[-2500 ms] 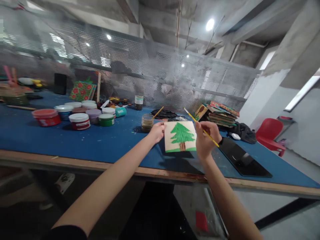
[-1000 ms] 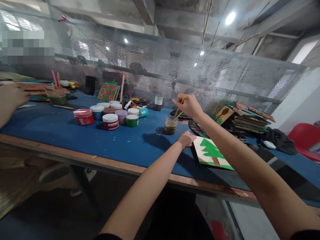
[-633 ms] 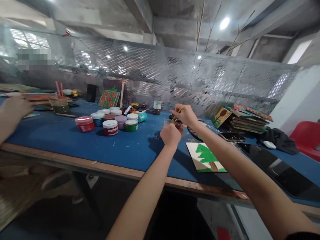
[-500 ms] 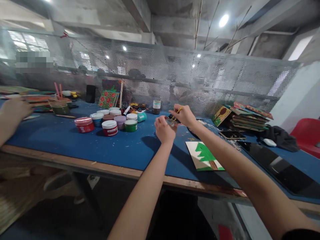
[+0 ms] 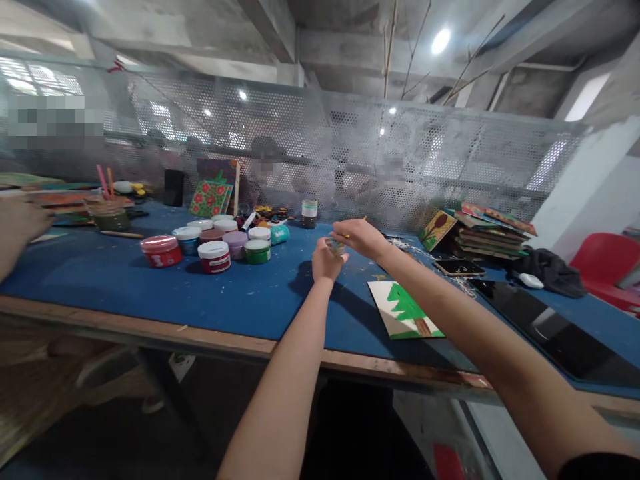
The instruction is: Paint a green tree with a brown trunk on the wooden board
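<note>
My left hand is closed around a small glass jar of murky water, just above the blue table. My right hand pinches a thin yellow paintbrush over the jar's mouth; the brush tip is hidden. A small board painted with a green tree lies flat on the table to the right of both hands, touched by neither.
Several paint pots with white and red lids stand left of my hands. Stacked painted boards, a phone and a black slab lie to the right. Another person's hand shows at the far left. A perforated screen backs the table.
The tree board went from my hands to flat on the table. My left hand left it and took the water jar. My right hand brought the brush to the jar.
</note>
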`<state>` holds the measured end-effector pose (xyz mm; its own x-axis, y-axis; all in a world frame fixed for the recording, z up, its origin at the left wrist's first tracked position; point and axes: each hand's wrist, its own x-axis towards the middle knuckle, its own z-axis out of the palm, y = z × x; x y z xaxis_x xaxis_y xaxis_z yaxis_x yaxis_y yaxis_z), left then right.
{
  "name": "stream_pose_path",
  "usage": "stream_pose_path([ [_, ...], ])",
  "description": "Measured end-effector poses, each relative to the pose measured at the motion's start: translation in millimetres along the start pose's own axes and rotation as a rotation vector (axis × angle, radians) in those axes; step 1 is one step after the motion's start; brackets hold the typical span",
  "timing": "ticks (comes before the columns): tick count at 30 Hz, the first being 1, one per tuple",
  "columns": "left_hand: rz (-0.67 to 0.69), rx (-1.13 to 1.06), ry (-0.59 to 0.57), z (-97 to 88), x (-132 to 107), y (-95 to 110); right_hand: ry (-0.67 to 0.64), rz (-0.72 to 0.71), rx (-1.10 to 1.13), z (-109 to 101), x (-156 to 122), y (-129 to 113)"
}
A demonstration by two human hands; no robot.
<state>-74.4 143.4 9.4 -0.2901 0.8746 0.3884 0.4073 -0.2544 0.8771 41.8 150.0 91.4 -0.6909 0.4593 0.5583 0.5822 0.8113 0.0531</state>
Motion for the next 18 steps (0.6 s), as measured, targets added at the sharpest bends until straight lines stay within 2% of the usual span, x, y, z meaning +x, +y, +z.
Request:
stream_pose_path([
  [4,0.014,0.002,0.011,-0.5,-1.0,0.3,-0.031,-0.041,0.020,-0.8,-1.2,-1.8],
  [10,0.042,-0.017,0.023,0.2,-2.7,-1.1,0.072,0.025,0.100,-12.1,-9.3,-7.1],
  [14,0.042,-0.023,0.018,1.4,-0.9,-2.7,0.082,0.031,0.143,-17.3,-19.7,-2.8],
  [18,0.027,-0.009,0.004,2.5,3.9,-6.0,0.073,0.013,0.156,-13.7,-27.8,6.1],
])
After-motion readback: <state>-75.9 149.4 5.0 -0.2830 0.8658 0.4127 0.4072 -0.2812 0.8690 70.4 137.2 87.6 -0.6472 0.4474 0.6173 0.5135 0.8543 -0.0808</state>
